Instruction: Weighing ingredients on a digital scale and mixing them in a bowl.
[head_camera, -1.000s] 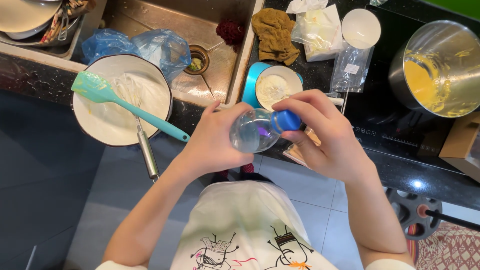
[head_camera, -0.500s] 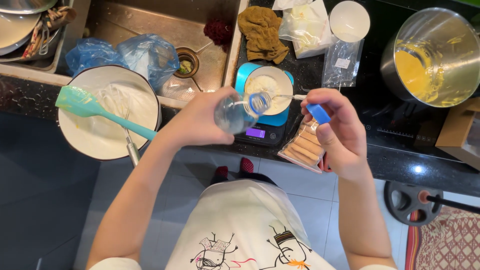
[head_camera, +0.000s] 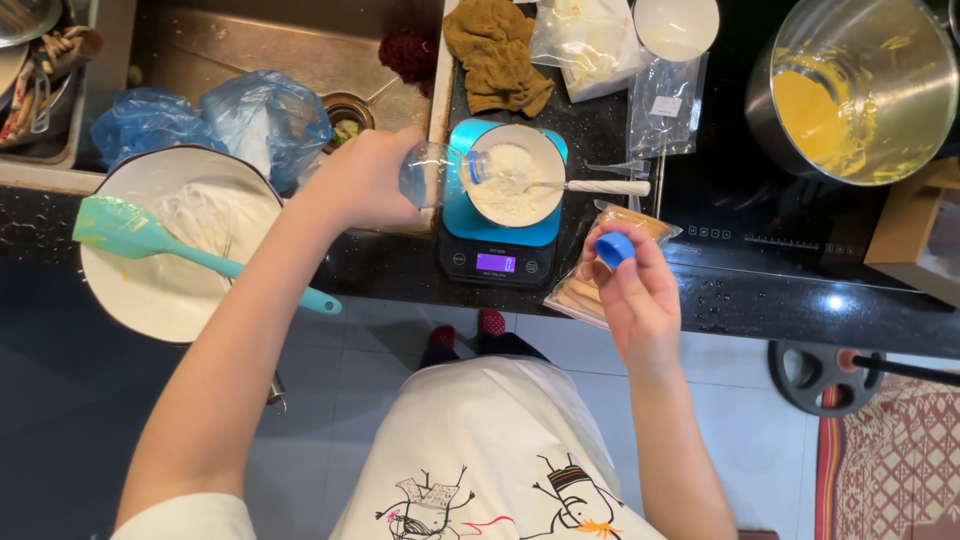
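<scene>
My left hand (head_camera: 365, 180) grips a small clear plastic bottle (head_camera: 432, 173), tipped sideways with its mouth over a white bowl of white powder (head_camera: 515, 175). That bowl stands on a blue kitchen scale (head_camera: 497, 232) with a lit display, and a white-handled utensil (head_camera: 600, 187) rests in it. My right hand (head_camera: 632, 290) hovers right of the scale and pinches the bottle's blue cap (head_camera: 614, 249) between its fingertips. Under this hand lies a clear bag of pale biscuits (head_camera: 585, 285).
A white pan (head_camera: 160, 290) with a whisk and a teal spatula (head_camera: 150, 238) sits at left beside the sink (head_camera: 250, 50) with blue plastic bags (head_camera: 260, 115). A steel pot of yellow batter (head_camera: 860, 90) stands on the black cooktop, right. A brown cloth (head_camera: 495, 50) and clear bags lie behind.
The cap came off the bottle in my right hand, which drew away to the right. My left hand carried the bottle to the bowl on the scale and tipped it.
</scene>
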